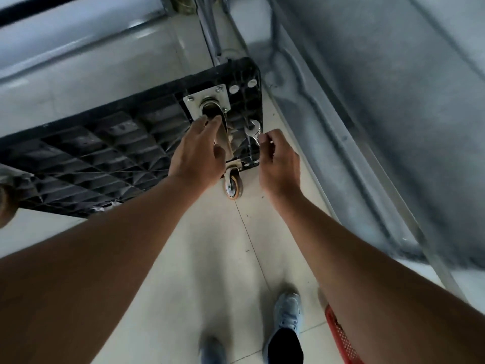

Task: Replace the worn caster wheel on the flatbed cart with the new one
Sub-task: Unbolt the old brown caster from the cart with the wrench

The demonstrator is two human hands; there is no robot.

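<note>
The black flatbed cart (86,156) stands tipped on its side, ribbed underside facing me. A caster (210,109) with a silver mounting plate is bolted near its upper corner; my left hand (199,153) reaches to it with fingers extended, touching the wheel. Lower on the same end sits a second caster with an orange wheel (232,186), partly behind my left hand. My right hand (278,161) pinches a silver open-end wrench (254,131) whose jaw lies against the cart's edge.
A grey metal wall with ridges (367,106) runs along the right. A red perforated basket (341,337) stands on the tiled floor by my right shoe (287,311). Metal tubing (215,35) rises behind the cart.
</note>
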